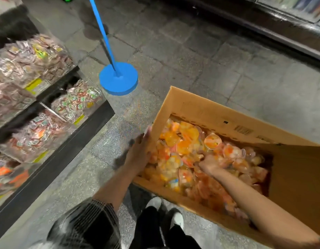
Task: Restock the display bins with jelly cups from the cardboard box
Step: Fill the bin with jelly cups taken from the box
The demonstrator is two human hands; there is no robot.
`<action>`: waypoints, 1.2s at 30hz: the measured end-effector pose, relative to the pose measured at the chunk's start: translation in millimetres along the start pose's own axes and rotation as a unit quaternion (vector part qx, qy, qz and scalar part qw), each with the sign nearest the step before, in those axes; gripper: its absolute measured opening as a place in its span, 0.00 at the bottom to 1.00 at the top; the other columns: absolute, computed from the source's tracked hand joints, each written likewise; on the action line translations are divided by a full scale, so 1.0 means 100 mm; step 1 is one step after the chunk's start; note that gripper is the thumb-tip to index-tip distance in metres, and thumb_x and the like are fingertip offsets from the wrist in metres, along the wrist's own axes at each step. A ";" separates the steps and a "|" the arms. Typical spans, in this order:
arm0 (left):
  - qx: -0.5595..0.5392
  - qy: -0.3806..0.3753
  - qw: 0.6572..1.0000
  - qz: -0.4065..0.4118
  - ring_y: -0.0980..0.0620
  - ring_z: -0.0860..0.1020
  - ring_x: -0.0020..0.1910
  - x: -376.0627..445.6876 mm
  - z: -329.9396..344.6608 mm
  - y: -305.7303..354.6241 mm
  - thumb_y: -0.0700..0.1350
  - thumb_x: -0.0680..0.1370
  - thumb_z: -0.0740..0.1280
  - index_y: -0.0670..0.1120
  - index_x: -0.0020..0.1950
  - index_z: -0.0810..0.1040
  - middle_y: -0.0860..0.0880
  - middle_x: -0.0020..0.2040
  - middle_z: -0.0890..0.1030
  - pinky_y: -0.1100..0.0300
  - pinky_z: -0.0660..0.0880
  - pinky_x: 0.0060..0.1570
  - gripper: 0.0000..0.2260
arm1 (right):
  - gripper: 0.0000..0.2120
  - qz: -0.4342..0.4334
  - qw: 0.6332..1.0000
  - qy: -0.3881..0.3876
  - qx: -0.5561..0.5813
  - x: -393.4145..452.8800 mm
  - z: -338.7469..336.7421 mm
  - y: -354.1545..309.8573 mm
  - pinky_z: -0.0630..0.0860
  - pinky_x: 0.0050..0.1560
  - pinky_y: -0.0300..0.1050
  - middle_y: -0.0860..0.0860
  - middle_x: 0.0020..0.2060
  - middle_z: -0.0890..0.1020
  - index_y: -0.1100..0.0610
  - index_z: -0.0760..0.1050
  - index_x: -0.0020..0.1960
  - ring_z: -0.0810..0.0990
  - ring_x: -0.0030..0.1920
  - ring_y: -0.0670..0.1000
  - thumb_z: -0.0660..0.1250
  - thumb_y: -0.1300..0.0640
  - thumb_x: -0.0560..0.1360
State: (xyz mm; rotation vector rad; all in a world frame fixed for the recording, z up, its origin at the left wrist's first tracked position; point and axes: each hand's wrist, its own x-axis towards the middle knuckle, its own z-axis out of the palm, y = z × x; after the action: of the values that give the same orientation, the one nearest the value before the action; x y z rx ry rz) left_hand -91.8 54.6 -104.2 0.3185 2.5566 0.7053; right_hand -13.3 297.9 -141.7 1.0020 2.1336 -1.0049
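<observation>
The cardboard box (218, 112) sits open on the floor, its left flap steadied by the flat, straight-fingered left hand (140, 151). Inside the box, the right hand (208, 163) is curled into the heaped jelly cups (184, 141); a firm hold cannot be confirmed. A full, secure handful is advised before the display bins (47, 108), left of the box, are approached.
</observation>
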 end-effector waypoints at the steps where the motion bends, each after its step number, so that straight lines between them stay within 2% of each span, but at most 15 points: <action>1: 0.004 -0.026 1.000 0.009 0.38 0.68 0.67 0.04 0.02 -0.06 0.42 0.79 0.58 0.61 0.77 0.40 0.45 0.76 0.58 0.46 0.70 0.57 0.35 | 0.17 0.007 1.000 -0.005 0.018 0.11 0.05 -0.03 0.66 0.23 0.32 0.54 0.39 0.76 0.53 0.66 0.60 0.73 0.33 0.49 0.65 0.66 0.75; 2: -0.007 -0.030 0.999 0.024 0.38 0.69 0.67 0.06 0.04 -0.11 0.40 0.79 0.59 0.64 0.75 0.39 0.45 0.77 0.56 0.48 0.71 0.55 0.37 | 0.18 0.019 0.999 -0.014 0.043 0.21 0.10 -0.07 0.69 0.27 0.32 0.54 0.42 0.76 0.56 0.66 0.63 0.75 0.37 0.51 0.65 0.65 0.75; 4: -0.028 -0.008 0.998 0.062 0.39 0.73 0.63 0.10 0.11 -0.20 0.37 0.77 0.63 0.70 0.72 0.36 0.46 0.77 0.57 0.54 0.72 0.49 0.43 | 0.27 0.052 0.993 -0.018 0.105 0.44 0.20 -0.12 0.75 0.45 0.44 0.57 0.52 0.77 0.60 0.62 0.71 0.77 0.51 0.57 0.68 0.62 0.75; 6: -0.024 -0.009 0.997 0.078 0.41 0.70 0.66 0.11 0.14 -0.23 0.35 0.76 0.64 0.72 0.69 0.34 0.47 0.77 0.56 0.55 0.72 0.52 0.47 | 0.35 0.073 0.989 0.010 0.130 0.62 0.27 -0.18 0.72 0.61 0.53 0.59 0.64 0.75 0.61 0.58 0.74 0.74 0.63 0.60 0.72 0.57 0.73; 8: -0.012 -0.017 0.997 0.074 0.42 0.68 0.68 0.13 0.15 -0.23 0.35 0.77 0.63 0.70 0.71 0.38 0.48 0.77 0.55 0.54 0.72 0.56 0.44 | 0.36 0.102 0.985 0.040 0.135 0.72 0.33 -0.26 0.70 0.65 0.54 0.59 0.67 0.73 0.60 0.59 0.74 0.72 0.66 0.61 0.72 0.53 0.73; 12: -0.029 -0.023 0.998 0.047 0.43 0.68 0.69 0.14 0.14 -0.23 0.36 0.78 0.62 0.58 0.71 0.68 0.47 0.76 0.57 0.54 0.73 0.58 0.25 | 0.31 0.135 0.968 0.119 0.176 0.96 0.47 -0.18 0.77 0.54 0.61 0.58 0.57 0.79 0.57 0.68 0.67 0.80 0.54 0.63 0.75 0.49 0.69; 14: -0.041 -0.017 0.998 0.046 0.44 0.69 0.67 0.14 0.13 -0.22 0.39 0.79 0.62 0.56 0.70 0.71 0.47 0.75 0.59 0.54 0.73 0.57 0.21 | 0.25 0.139 0.964 0.142 0.176 1.05 0.53 -0.07 0.79 0.50 0.60 0.58 0.51 0.81 0.59 0.71 0.60 0.81 0.51 0.63 0.75 0.50 0.69; 17: -0.054 -0.021 0.997 0.052 0.43 0.70 0.66 0.14 0.13 -0.23 0.43 0.77 0.66 0.56 0.71 0.69 0.47 0.74 0.60 0.52 0.73 0.56 0.22 | 0.15 0.140 0.945 0.150 0.255 0.73 0.53 -0.18 0.81 0.37 0.48 0.58 0.45 0.81 0.60 0.72 0.57 0.82 0.47 0.58 0.71 0.57 0.74; 21: -0.068 -0.046 0.996 0.047 0.44 0.66 0.70 0.13 0.12 -0.25 0.51 0.73 0.72 0.57 0.72 0.67 0.47 0.75 0.58 0.49 0.71 0.60 0.29 | 0.10 0.155 0.931 0.132 0.303 0.39 0.55 -0.07 0.80 0.41 0.52 0.56 0.42 0.81 0.60 0.76 0.56 0.81 0.42 0.59 0.65 0.57 0.77; 24: -0.080 -0.067 0.993 0.055 0.46 0.59 0.74 0.12 0.10 -0.26 0.65 0.65 0.72 0.59 0.73 0.64 0.51 0.77 0.49 0.48 0.69 0.63 0.39 | 0.08 0.137 0.898 0.037 0.417 0.09 0.50 -0.08 0.76 0.27 0.42 0.55 0.37 0.80 0.59 0.75 0.56 0.79 0.31 0.51 0.60 0.63 0.80; 27: -0.060 -0.057 0.990 0.114 0.55 0.46 0.76 0.08 0.10 -0.25 0.74 0.57 0.66 0.58 0.75 0.60 0.64 0.74 0.35 0.44 0.61 0.70 0.49 | 0.02 0.091 0.834 -0.120 0.531 -0.21 0.45 -0.26 0.75 0.27 0.37 0.51 0.27 0.76 0.58 0.71 0.49 0.75 0.27 0.46 0.63 0.61 0.77; 29: -0.040 -0.048 0.989 0.138 0.57 0.42 0.75 0.05 0.09 -0.24 0.75 0.56 0.66 0.60 0.75 0.59 0.64 0.73 0.33 0.42 0.55 0.73 0.50 | 0.06 0.066 0.806 -0.203 0.553 -0.31 0.47 -0.34 0.75 0.30 0.38 0.50 0.24 0.74 0.58 0.69 0.41 0.76 0.27 0.47 0.64 0.58 0.73; 31: -0.034 -0.033 0.988 0.149 0.51 0.46 0.77 0.04 0.08 -0.25 0.74 0.57 0.66 0.65 0.72 0.60 0.60 0.76 0.39 0.39 0.57 0.71 0.45 | 0.08 0.055 0.809 -0.243 0.532 -0.34 0.52 -0.38 0.77 0.36 0.41 0.53 0.27 0.77 0.60 0.70 0.39 0.80 0.32 0.50 0.64 0.56 0.72; 33: -0.034 -0.021 0.986 0.159 0.46 0.50 0.77 0.03 0.09 -0.27 0.73 0.58 0.68 0.67 0.69 0.59 0.56 0.78 0.43 0.37 0.61 0.68 0.42 | 0.10 0.041 0.819 -0.275 0.502 -0.33 0.54 -0.40 0.79 0.40 0.42 0.57 0.35 0.82 0.62 0.73 0.48 0.84 0.39 0.54 0.62 0.54 0.75; 36: -0.047 -0.015 0.985 0.164 0.49 0.51 0.76 0.05 0.12 -0.27 0.69 0.59 0.71 0.63 0.69 0.63 0.57 0.77 0.43 0.37 0.64 0.67 0.40 | 0.14 0.031 0.882 -0.255 0.394 -0.21 0.45 -0.42 0.81 0.41 0.44 0.58 0.47 0.84 0.58 0.72 0.62 0.85 0.45 0.54 0.56 0.52 0.81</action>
State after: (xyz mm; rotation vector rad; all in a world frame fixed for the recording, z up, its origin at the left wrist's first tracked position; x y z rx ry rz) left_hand -92.6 38.8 -129.5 0.7244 2.4577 0.9288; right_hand -27.9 235.0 -134.3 0.9787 1.2394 -1.9274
